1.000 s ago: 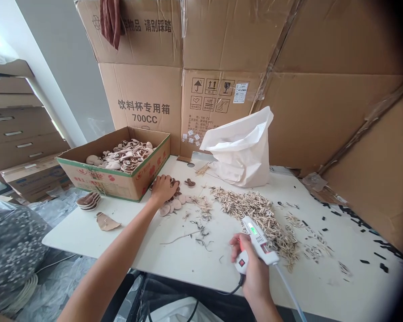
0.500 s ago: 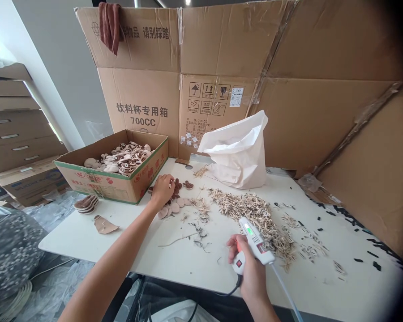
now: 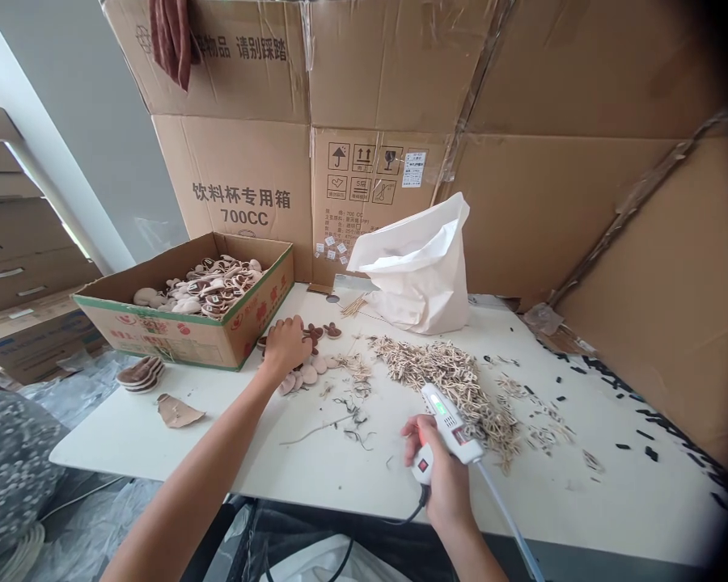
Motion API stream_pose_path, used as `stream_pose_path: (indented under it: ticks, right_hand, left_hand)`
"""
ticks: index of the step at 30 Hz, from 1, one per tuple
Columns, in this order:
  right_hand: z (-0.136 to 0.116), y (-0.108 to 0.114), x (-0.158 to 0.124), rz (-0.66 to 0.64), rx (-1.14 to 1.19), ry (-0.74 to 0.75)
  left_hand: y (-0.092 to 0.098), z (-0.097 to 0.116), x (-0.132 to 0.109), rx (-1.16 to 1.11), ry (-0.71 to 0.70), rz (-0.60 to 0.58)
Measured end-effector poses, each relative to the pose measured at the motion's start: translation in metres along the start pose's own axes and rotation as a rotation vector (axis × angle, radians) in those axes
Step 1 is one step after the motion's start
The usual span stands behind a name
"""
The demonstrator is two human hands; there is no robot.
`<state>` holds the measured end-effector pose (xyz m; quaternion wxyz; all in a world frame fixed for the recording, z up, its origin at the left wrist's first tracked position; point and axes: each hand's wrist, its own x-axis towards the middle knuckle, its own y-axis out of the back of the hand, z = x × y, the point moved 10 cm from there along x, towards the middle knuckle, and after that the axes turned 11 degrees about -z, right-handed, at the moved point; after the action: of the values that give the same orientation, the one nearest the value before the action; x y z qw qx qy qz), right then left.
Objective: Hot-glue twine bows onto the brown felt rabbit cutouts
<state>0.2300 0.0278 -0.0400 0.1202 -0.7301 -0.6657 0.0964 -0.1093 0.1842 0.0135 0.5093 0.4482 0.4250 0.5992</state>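
My left hand point(image 3: 286, 343) rests with curled fingers on a small heap of pink and brown flat pieces point(image 3: 311, 370) lying on the white table point(image 3: 340, 469). What the fingers pinch is hidden. My right hand point(image 3: 440, 473) grips a white glue gun point(image 3: 447, 422) with a green light and a red switch, its nozzle pointing away from me. The gun's cable drops off the table's near edge. A long pile of small pale sticks point(image 3: 455, 380) lies just beyond the gun.
An open carton point(image 3: 182, 327) filled with the same pieces stands at the left, with a stack of brown pieces point(image 3: 138, 374) beside it. A white bag point(image 3: 416, 271) stands at the back. Tall cardboard panels point(image 3: 522, 186) wall the table. Dark scraps point(image 3: 612, 412) litter the right side.
My left hand has drawn its fingers in over the heap of pieces. The right hand with the glue gun has stayed put; the view has shifted slightly.
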Motion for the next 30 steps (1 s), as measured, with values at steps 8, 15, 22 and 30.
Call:
stream_pose_path:
  ticks: [8,15,22,30]
  right_hand:
    - [0.001,0.0,0.0,-0.002,0.021,-0.009]
    - [0.002,-0.001,0.001,-0.015,0.009,0.002]
    - [0.005,0.0,0.002,-0.022,0.022,0.009]
    - [0.007,0.001,0.002,-0.018,0.015,-0.005]
  left_hand:
    - [0.014,0.024,-0.01,-0.425,-0.221,0.152]
    - [0.007,0.058,-0.022,-0.787,-0.424,0.031]
    - [-0.009,0.108,-0.043,-0.753,-0.598,-0.157]
    - [-0.028,0.145,-0.064,-0.995,-0.778,-0.346]
